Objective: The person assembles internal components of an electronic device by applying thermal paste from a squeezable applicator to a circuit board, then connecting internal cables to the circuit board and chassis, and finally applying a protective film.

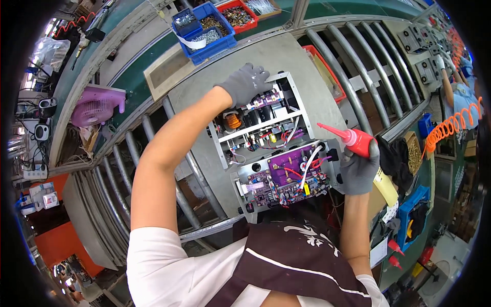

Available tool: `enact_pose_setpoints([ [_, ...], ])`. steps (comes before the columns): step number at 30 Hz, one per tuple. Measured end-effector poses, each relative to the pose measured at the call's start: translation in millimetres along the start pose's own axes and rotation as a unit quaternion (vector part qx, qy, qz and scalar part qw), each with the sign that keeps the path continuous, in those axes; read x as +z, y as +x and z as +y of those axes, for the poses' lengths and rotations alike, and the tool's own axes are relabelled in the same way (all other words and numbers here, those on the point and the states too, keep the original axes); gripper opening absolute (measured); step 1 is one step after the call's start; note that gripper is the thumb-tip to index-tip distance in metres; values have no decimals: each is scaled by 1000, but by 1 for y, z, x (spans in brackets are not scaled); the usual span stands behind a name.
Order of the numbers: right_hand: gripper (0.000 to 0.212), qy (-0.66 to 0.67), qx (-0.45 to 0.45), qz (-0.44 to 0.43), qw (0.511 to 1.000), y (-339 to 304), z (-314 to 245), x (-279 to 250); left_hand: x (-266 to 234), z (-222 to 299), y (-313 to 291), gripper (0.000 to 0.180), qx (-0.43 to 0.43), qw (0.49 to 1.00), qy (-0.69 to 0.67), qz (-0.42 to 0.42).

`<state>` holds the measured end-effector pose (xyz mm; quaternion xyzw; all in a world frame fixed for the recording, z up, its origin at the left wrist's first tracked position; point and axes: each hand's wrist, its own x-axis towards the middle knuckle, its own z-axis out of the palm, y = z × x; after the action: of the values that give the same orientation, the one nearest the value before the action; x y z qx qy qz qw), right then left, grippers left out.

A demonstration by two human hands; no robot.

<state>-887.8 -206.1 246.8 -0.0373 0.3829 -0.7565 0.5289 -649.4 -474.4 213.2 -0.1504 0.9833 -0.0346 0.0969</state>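
Note:
An open metal chassis [266, 127] stands on the grey work board, with a copper-coloured coil [232, 121], wires and circuit parts inside. Its opened near panel carries a purple circuit board [291, 169] with red and white wires. My left hand [246, 84], in a grey glove, is at the chassis's far left edge, fingers curled over it; the glove hides what lies under the fingertips. In my gloved right hand [359, 171] is a red squeeze bottle [361, 142]. Its long nozzle points left, above the chassis's right side and apart from it.
Blue bins [212, 33] and a red bin [238, 16] of small hardware stand beyond the board. Metal rollers [353, 74] run on both sides. A red tray [325, 71] lies right of the chassis. Another person [460, 92] works at the far right, near an orange coiled hose [452, 128].

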Motion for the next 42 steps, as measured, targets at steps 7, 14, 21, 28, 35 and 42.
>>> enact_pose_setpoints([
  [7, 44, 42, -21, 40, 998, 3, 0, -10, 10, 0, 13, 42, 42, 998, 54, -3],
  [14, 45, 33, -17, -8, 999, 2, 1, -11, 10, 1, 9, 36, 110, 989, 92, 27],
  [21, 49, 64, 59, -59, 994, 16, -5, -19, 14, 4, -6, 51, 67, 992, 94, 40],
  [28, 52, 105, 180, -97, 973, 42, -11, -23, 90, 98, -169, 62, -493, 609, -435, 444],
  [35, 58, 112, 223, -148, 957, 66, -8, -14, 226, 235, -177, 84, -468, 705, -425, 321],
  [42, 63, 57, 196, -114, 972, 71, -8, -18, 187, 209, -142, 47, -555, 552, -532, 323],
])
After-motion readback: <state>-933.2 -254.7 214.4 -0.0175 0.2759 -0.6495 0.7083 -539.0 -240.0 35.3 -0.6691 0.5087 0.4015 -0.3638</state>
